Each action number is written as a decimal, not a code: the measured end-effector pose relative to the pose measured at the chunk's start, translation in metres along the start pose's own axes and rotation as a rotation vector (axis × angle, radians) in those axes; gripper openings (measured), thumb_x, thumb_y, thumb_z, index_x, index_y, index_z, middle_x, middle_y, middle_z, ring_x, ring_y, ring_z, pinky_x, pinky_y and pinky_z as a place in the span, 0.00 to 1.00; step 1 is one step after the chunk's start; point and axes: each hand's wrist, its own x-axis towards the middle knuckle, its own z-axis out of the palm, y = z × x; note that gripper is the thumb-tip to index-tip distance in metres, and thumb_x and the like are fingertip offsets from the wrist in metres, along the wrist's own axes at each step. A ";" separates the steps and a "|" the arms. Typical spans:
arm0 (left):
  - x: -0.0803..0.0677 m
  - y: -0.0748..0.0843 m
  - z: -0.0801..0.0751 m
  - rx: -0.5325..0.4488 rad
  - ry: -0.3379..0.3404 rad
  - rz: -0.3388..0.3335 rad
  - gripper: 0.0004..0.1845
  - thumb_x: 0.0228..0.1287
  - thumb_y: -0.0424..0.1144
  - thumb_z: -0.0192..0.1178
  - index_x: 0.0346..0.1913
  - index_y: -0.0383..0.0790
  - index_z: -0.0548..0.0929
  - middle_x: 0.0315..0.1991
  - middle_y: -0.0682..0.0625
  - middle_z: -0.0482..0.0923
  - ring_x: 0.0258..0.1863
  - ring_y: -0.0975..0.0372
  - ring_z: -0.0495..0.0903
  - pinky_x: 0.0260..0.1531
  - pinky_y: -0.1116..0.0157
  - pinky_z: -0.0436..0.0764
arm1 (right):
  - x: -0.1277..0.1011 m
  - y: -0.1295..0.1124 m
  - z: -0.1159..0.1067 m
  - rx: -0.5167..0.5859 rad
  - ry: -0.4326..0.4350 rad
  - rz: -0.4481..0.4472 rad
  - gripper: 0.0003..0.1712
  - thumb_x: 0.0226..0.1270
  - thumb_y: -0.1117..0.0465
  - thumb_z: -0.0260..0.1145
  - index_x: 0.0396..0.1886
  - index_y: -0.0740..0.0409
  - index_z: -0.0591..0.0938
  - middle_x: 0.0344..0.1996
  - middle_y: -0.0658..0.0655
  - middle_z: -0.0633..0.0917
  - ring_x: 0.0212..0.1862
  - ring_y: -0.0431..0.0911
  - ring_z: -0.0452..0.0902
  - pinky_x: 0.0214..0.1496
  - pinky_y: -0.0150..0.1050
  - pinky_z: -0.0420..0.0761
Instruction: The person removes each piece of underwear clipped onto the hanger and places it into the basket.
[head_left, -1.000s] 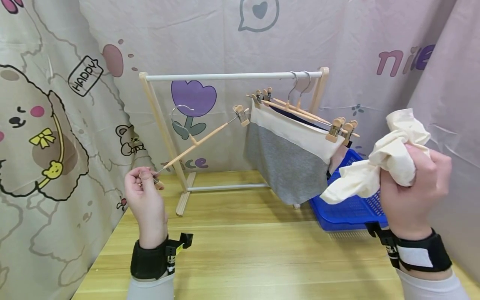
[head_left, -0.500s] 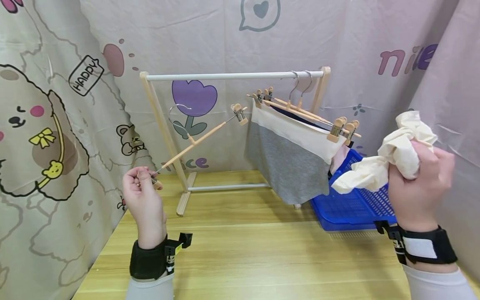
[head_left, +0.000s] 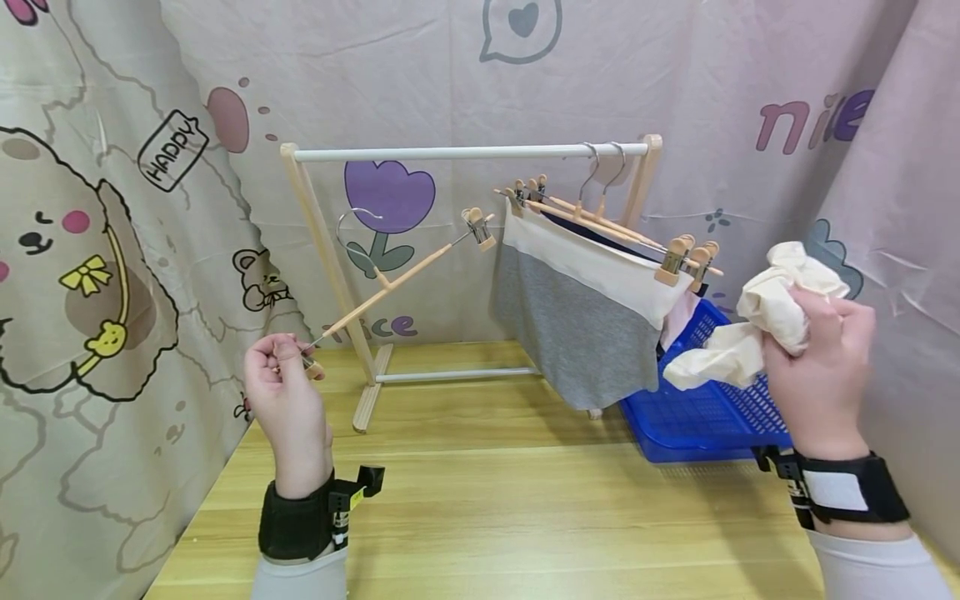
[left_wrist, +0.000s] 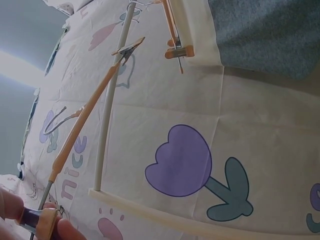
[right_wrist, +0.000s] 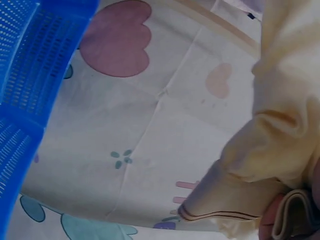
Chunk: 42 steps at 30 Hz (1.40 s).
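Note:
My left hand (head_left: 288,392) pinches one end of a wooden clip hanger (head_left: 386,286) near its clip. The hanger slants up to the right in front of the rack, its metal hook free of the rail, and its far clip (head_left: 478,229) has no cloth in it. At the right, my right hand (head_left: 821,375) grips a bunched cream cloth (head_left: 780,308), with crumpled folds sticking out above and to the left of the fist. In the right wrist view the cream cloth (right_wrist: 285,120) shows a dark stripe along one edge. Its full shape is hidden by the crumpling.
A small wooden rack with a white rail (head_left: 450,153) stands at the back. Two clip hangers hang at its right end, one bearing a white-and-grey garment (head_left: 585,325). Behind my right hand lies a blue plastic basket (head_left: 675,429) on the wooden table (head_left: 480,508).
My right hand moved slightly right and up with the cream cloth, then back left and down a little. The left hand and its hanger shifted only slightly left.

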 end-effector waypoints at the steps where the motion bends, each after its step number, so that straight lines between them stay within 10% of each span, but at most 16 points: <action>1: 0.000 0.000 0.000 0.001 0.000 0.000 0.07 0.81 0.41 0.50 0.46 0.40 0.73 0.40 0.51 0.75 0.41 0.60 0.75 0.34 0.74 0.75 | -0.001 0.001 0.001 -0.007 -0.028 0.006 0.27 0.61 0.70 0.67 0.61 0.56 0.80 0.48 0.54 0.74 0.57 0.42 0.67 0.59 0.43 0.66; 4: 0.000 0.000 0.000 -0.001 0.000 0.001 0.07 0.81 0.41 0.50 0.46 0.40 0.73 0.40 0.51 0.75 0.41 0.60 0.74 0.34 0.74 0.75 | -0.004 0.005 0.004 -0.019 -0.094 -0.002 0.29 0.60 0.73 0.67 0.62 0.57 0.79 0.55 0.77 0.67 0.58 0.63 0.70 0.58 0.55 0.69; 10: 0.000 0.000 0.000 -0.010 0.008 0.000 0.06 0.81 0.40 0.50 0.45 0.41 0.73 0.40 0.51 0.75 0.41 0.61 0.75 0.33 0.74 0.75 | -0.005 0.014 0.008 -0.034 -0.167 -0.032 0.29 0.56 0.78 0.69 0.60 0.64 0.79 0.53 0.81 0.66 0.57 0.74 0.66 0.53 0.63 0.66; 23: 0.000 0.000 0.000 -0.016 0.012 -0.001 0.07 0.81 0.41 0.50 0.45 0.40 0.73 0.40 0.51 0.75 0.40 0.62 0.75 0.33 0.74 0.75 | -0.016 0.030 0.015 -0.201 -0.518 0.040 0.31 0.59 0.75 0.72 0.62 0.68 0.72 0.53 0.82 0.64 0.48 0.77 0.66 0.45 0.73 0.68; 42: 0.002 0.000 -0.001 -0.009 0.017 -0.008 0.07 0.81 0.42 0.50 0.44 0.42 0.73 0.41 0.50 0.75 0.42 0.61 0.75 0.34 0.74 0.75 | -0.034 0.037 0.031 -0.200 -0.705 -0.044 0.32 0.58 0.75 0.72 0.61 0.66 0.70 0.49 0.80 0.67 0.46 0.75 0.68 0.42 0.70 0.73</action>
